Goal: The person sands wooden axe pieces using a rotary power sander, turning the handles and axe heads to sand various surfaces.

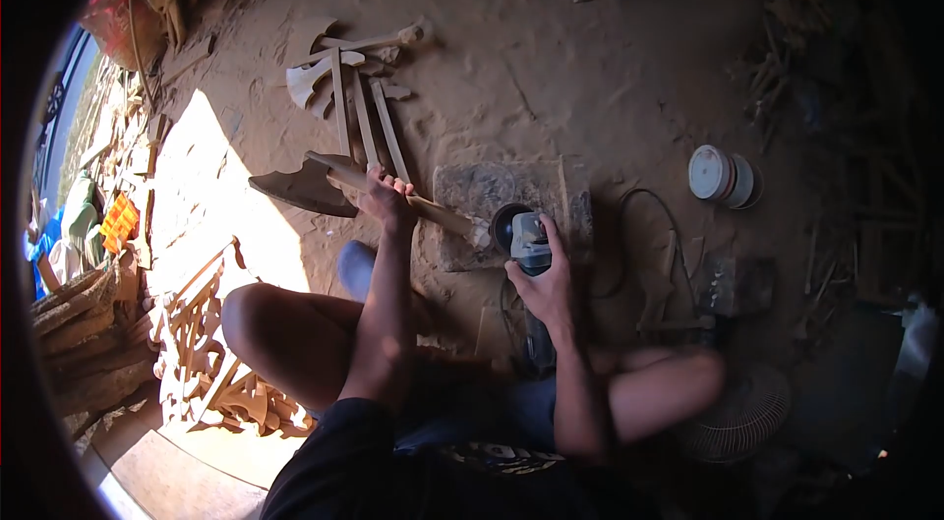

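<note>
Head view placed the axe-shaped wooden piece [438,213] in front of the person, its handle end over the stone-like block [462,188]. The left hand [388,196] had its fingers clamped round the handle; the right hand [546,289] gripped the angle grinder [531,253], thumb and a finger spread along its head. The grinder's disc [506,227] stood directly before the handle end. More axe-shaped pieces [339,97] lay on the ground beyond the left hand, a cable [661,201] and a white-topped container [710,173] to the right, and pale cut wood [211,377] in a heap by the left knee. The held piece's long axis slanted, blade to the far left, handle end to the right and nearer. The left hand covered part of the handle; whether disc and wood touched could not be told, and deep shadow obscured the right edge.
</note>
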`<state>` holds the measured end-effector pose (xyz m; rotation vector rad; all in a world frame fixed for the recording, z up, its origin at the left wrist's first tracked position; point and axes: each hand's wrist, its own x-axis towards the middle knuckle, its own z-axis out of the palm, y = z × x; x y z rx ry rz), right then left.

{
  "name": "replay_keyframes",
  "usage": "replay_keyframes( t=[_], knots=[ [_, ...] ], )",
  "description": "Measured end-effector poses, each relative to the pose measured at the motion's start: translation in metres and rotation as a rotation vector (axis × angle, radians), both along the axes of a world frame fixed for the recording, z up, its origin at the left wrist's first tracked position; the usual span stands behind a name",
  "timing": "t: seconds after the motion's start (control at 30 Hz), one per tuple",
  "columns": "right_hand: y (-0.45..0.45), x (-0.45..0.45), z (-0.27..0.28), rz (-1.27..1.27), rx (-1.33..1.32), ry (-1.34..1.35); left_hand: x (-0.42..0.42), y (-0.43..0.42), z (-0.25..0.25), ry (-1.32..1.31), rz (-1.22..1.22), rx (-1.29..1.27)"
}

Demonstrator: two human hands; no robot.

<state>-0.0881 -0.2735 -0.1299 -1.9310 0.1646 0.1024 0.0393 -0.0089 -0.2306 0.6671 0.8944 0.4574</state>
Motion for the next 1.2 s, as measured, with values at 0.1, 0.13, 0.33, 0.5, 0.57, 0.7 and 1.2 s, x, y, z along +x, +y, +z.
replay_keyframes(
  t=[0.1,0.13,0.33,0.5,0.57,0.7,1.2],
  knots=[
    [0.003,-0.001,0.004,0.014,-0.009,0.081,0.0,-0.006,0.011,0.057,0.018,0.02],
    [0.003,-0.001,0.002,0.012,-0.014,0.083,-0.001,-0.006,0.015,0.049,0.014,0.031],
    [0.002,-0.003,0.001,0.013,-0.114,0.115,-0.002,-0.01,0.021,0.01,-0.021,0.082],
    [0.001,-0.003,0.004,0.04,-0.115,0.134,-0.002,-0.013,0.024,0.021,-0.01,0.105],
    [0.004,-0.005,0.011,0.02,-0.142,0.183,-0.004,-0.008,0.02,0.02,-0.001,0.085],
    [0.001,-0.008,0.003,-0.045,-0.071,0.066,-0.007,0.012,-0.013,0.121,0.104,-0.004],
    [0.013,-0.003,0.01,0.107,-0.059,-0.003,-0.042,0.048,-0.076,0.603,0.335,-0.235]
  ],
)
